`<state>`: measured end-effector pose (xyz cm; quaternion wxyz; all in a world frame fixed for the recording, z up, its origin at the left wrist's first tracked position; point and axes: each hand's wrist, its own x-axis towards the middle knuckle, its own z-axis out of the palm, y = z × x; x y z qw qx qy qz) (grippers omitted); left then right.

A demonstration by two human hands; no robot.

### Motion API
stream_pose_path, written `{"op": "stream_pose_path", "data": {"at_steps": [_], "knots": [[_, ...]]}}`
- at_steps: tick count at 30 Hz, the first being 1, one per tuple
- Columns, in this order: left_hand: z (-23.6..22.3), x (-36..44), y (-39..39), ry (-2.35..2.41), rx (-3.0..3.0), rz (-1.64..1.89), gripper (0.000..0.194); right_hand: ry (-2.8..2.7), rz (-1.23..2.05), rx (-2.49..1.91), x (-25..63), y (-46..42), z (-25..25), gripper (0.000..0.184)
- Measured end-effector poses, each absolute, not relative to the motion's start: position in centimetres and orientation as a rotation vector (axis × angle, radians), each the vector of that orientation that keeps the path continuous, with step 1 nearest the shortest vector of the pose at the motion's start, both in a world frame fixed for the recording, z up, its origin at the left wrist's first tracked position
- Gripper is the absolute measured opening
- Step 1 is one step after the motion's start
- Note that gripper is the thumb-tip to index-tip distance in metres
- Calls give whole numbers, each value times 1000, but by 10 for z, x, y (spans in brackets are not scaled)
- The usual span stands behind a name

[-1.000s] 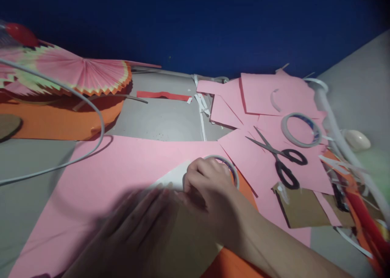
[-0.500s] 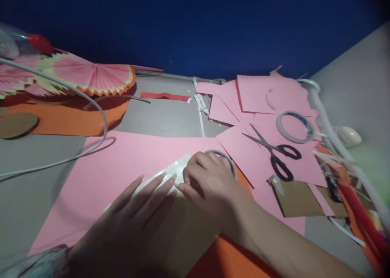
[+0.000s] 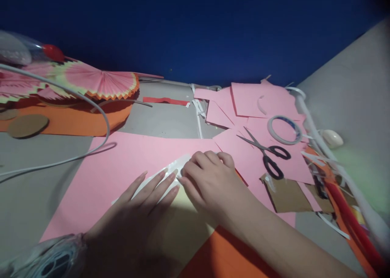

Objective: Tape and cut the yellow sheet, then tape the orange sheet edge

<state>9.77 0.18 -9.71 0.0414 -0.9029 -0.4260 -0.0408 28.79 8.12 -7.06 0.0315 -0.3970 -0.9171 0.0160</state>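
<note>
My left hand (image 3: 143, 205) lies flat with its fingers stretched out on a pale card (image 3: 185, 225), fingertips touching a shiny white strip of tape (image 3: 173, 166). My right hand (image 3: 210, 180) is curled right beside it, its fingers closed over a tape roll that it almost wholly hides. Its fingertips meet the strip's end. Card and strip rest on a large pink paper sheet (image 3: 115, 164), with an orange sheet (image 3: 225, 253) showing under my right forearm.
Black-handled scissors (image 3: 268, 156) and a second tape roll (image 3: 284, 129) lie on pink paper pieces (image 3: 252, 99) to the right, with brown cardboard (image 3: 286, 194) nearer. A folded pink fan (image 3: 100, 83) on orange paper (image 3: 73, 119) sits far left. A white cable (image 3: 103, 123) loops across.
My left hand has settled flat from a blurred motion, its fingertips now on the strip. My right hand now covers the tape roll that showed before. The view has shifted a little.
</note>
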Motion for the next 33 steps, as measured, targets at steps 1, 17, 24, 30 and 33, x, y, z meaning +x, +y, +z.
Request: {"op": "stream_pose_path", "data": {"at_steps": [1,17,24,30,33], "knots": [[-96,98,2,-1305,-2756,-131,55,-2839,31,-1228,288,81,-70,23],[-96,99,3,-1393,-2832,-170,68,-2826,-158,-1269,282,73,-76,9],[-104,101,1,-1441,-2797,-258,62,-2796,-178,-1235,280,69,-77,1],[-129,99,2,-1326,-2563,-392,45,-2749,-58,-1241,294,80,-70,13],[-133,92,0,-1260,-2481,-380,40,-2781,186,-1208,301,84,-66,16]]}}
